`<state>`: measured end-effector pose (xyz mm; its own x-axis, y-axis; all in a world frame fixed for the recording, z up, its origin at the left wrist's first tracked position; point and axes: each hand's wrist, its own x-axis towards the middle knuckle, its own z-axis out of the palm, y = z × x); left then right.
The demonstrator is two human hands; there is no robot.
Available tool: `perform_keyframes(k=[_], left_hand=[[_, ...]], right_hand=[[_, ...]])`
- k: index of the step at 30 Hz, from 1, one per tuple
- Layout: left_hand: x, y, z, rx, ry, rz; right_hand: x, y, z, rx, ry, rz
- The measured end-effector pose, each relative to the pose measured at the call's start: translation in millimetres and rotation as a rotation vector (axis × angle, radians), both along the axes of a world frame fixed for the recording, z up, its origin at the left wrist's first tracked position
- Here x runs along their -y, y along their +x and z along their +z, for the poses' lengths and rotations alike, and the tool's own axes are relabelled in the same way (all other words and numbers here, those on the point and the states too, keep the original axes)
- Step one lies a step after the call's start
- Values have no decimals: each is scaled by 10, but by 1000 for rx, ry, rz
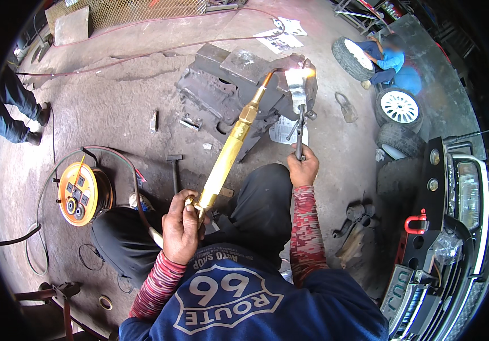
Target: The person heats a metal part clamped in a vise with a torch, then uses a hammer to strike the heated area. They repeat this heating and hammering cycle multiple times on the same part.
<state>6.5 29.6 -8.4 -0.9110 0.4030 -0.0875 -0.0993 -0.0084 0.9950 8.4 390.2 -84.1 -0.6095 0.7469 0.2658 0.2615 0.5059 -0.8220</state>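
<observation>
My left hand (182, 230) is closed around the rear of a brass gas torch (227, 156), by its valve knobs. The torch slants up and away to the right, its bent copper tip beside a bright flame. My right hand (303, 167) grips the handles of dark pliers (300, 122), which point away from me. In their jaws is a small light metal piece (297, 94), whose far end glows white and orange at the flame. Glare hides that end's shape. Behind and below them sits a heavy dark metal block (238, 68) on the floor.
A hammer (175, 170) and an orange cable reel (78, 193) lie left of my knees, with hoses nearby. A vehicle's front bumper (426, 199) stands close on the right. Beyond are wheels (399, 107) and a seated co-worker (391, 59); another person's legs (14, 108) show at left.
</observation>
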Motion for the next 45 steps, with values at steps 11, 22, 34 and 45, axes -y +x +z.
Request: perform_keyframes(k=[11, 22, 34, 45], left_hand=[[-14, -20, 22, -12, -10, -11], [-3, -30, 51, 43, -8, -4], [-9, -24, 30, 51, 0, 39], [8, 5, 6, 9, 36, 49]], right_hand=[[40, -3, 28, 43, 18, 2], [61, -22, 41, 39, 59, 7], [25, -14, -2, -14, -65, 2], [95, 38, 182, -70, -356, 143]])
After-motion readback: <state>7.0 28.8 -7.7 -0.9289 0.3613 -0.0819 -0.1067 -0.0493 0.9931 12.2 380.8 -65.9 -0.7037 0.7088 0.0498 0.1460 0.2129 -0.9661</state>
